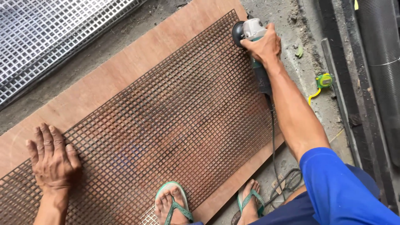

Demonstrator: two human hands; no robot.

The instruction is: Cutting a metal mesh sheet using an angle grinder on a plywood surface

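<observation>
Blue sleeve (337, 187) nearest; right hand (263, 45) fingers clamped on angle grinder (252, 37), left hand (52, 160) fingers spread flat on rusty mesh (175, 116).

The right hand (263, 43) covers the middle of the angle grinder (254, 50), so its grip is hidden. The rusty perforated metal sheet (166, 121) runs off the lower left edge. The shiny perforated sheet (54, 37), upper left, is cropped. The left forearm leaves the bottom edge.

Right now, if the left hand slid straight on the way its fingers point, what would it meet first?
The left hand lies flat on the rusty perforated sheet, fingers pointing to its upper edge. It would first reach bare plywood board; beyond that, concrete floor.
</observation>
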